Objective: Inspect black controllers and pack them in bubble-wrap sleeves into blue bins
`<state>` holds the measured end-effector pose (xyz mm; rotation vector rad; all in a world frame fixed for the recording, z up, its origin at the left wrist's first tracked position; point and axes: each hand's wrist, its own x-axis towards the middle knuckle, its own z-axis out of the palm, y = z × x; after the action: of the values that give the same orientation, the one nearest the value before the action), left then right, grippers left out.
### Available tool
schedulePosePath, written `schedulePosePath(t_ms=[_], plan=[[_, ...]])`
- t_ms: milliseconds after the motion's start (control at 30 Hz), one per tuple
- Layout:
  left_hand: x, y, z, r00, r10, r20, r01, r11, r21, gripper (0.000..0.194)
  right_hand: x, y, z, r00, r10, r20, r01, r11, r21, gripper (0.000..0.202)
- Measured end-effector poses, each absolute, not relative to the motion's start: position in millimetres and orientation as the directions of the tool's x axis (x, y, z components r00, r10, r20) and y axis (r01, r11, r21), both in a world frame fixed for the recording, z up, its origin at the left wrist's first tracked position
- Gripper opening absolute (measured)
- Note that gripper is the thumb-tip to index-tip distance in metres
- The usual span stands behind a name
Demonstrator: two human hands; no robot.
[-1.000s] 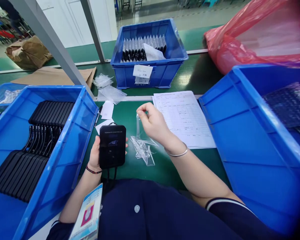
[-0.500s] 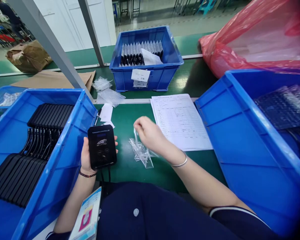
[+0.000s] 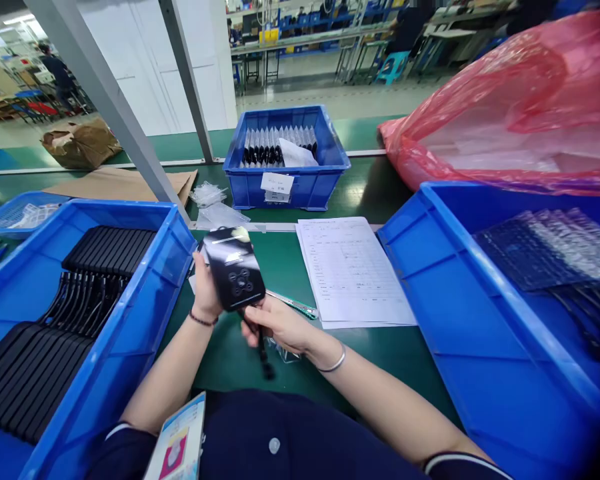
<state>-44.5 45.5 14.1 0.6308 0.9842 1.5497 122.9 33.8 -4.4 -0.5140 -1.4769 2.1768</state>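
Observation:
A flat black controller [image 3: 237, 273] with a glossy front and round button marks lies tilted in my left hand [image 3: 207, 290], which is closed around its left side. Light glares off its upper half. Just below its lower edge, my right hand [image 3: 275, 321] pinches its black cable [image 3: 261, 353], whose blurred end hangs down. A narrow clear plastic strip [image 3: 295, 305] sticks out past my right hand; whether I hold it is unclear. Under that wrist, clear plastic pieces [image 3: 285, 352] lie on the green table, partly hidden.
To the left, a blue bin [image 3: 155, 267] holds rows of black controllers. A large blue bin [image 3: 445, 300] on the right holds bubble-wrapped items. Printed sheets [image 3: 355, 280] lie between. Behind stand a smaller blue bin [image 3: 285, 183] and a red plastic bag [image 3: 430, 127].
My right hand has moved from the clear plastic pieces down-left to the controller's cable. My left hand has raised and tilted the controller to the right. The camera view has tipped upward.

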Motion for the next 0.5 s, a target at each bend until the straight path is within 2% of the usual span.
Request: schedulePosePath(t_ms=[67, 167, 333, 500], plan=[[-52.2, 84.4, 13.4, -0.407, 0.899, -0.159, -0.247, 0.06, 0.967, 0.073, 127.5, 34.2, 0.0, -0.782, 0.615, -0.101, -0.295, -0.508, -0.809, 0.033], [-70.0, 131.8, 20.2, -0.565, 0.811, -0.153, -0.111, 0.109, 0.988, 0.044, 140.3, 37.9, 5.5, -0.639, 0.764, -0.093, -0.46, -0.476, -0.75, 0.033], [-74.2, 147.6, 30.6, -0.574, 0.811, -0.116, -0.093, 0.077, 0.993, 0.033, 159.1, 37.6, 12.3, -0.492, 0.871, -0.018, -0.548, -0.325, -0.771, 0.031], [-72.7, 142.6, 13.6, -0.573, 0.801, -0.174, -0.201, 0.069, 0.977, 0.027, 173.9, 39.1, 7.1, -0.42, 0.907, -0.028, -0.492, -0.254, -0.833, 0.031]])
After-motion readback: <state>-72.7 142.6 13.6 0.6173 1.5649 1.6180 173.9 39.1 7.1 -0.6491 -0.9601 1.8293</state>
